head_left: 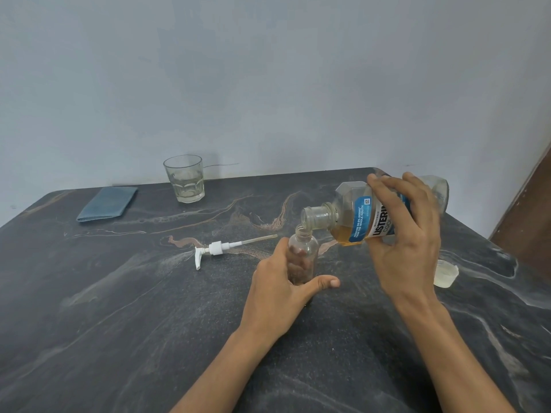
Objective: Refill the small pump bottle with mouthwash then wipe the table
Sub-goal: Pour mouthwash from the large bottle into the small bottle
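A small clear bottle (304, 248) stands upright on the dark marbled table (149, 308), its neck uncovered. My left hand (283, 293) grips its body from the left, thumb stretched out in front. My right hand (408, 234) holds a large clear mouthwash bottle (354, 216) with a blue label, tipped on its side. Its open mouth sits just above the small bottle's neck. Amber liquid lies pooled low in the tipped bottle. The white pump head (214, 248) with its dip tube lies on the table to the left.
A clear cap (446, 273) lies on the table right of my right hand. A folded blue cloth (108, 203) and a drinking glass (185, 178) holding some clear liquid sit near the back edge by the wall. A brown door shows at far right.
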`<state>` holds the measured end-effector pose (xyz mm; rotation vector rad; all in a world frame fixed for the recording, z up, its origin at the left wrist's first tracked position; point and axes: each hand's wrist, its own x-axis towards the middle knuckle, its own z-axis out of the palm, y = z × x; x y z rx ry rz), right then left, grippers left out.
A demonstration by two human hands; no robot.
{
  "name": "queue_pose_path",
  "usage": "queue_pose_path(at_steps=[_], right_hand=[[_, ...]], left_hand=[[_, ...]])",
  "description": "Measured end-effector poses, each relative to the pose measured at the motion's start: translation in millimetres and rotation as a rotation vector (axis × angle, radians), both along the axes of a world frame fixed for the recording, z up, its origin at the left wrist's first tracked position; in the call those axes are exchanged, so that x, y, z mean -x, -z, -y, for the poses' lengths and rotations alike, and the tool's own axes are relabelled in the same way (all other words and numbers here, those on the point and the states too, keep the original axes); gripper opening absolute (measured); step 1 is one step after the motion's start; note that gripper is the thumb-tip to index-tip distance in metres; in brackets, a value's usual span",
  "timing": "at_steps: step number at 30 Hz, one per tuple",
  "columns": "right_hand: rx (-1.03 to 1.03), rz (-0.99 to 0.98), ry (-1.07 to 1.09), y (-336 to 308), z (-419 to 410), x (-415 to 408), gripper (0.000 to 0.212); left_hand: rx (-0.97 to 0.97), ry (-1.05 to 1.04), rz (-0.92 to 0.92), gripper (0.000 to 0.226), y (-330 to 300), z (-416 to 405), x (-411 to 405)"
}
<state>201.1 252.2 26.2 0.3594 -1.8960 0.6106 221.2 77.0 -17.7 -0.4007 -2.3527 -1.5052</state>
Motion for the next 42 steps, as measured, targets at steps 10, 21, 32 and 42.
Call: queue_pose_path(at_steps=[10, 21, 32, 42], right_hand=[[-0.012, -0.020, 0.005, 0.5, -1.1, 0.8, 0.082], [-0.031, -0.021, 0.018, -0.8, -0.8, 0.6, 0.083], [-0.010, -0.018, 0.012, -0.5, -0.6, 0.1, 0.083], [-0.023, -0.002, 0.025, -0.4, -0.9, 0.2, 0.084]], left_hand=[[-0.003, 0.008, 0.013, 0.069, 0.1, 0.1, 0.2], [0.001, 0.006, 0.011, 0.070, -0.2, -0.1, 0.0], [-0.015, 0.006, 0.018, 0.064, 0.2, -0.5, -0.1], [-0.010, 0.006, 0.022, 0.069, -0.5, -0.4, -0.8]])
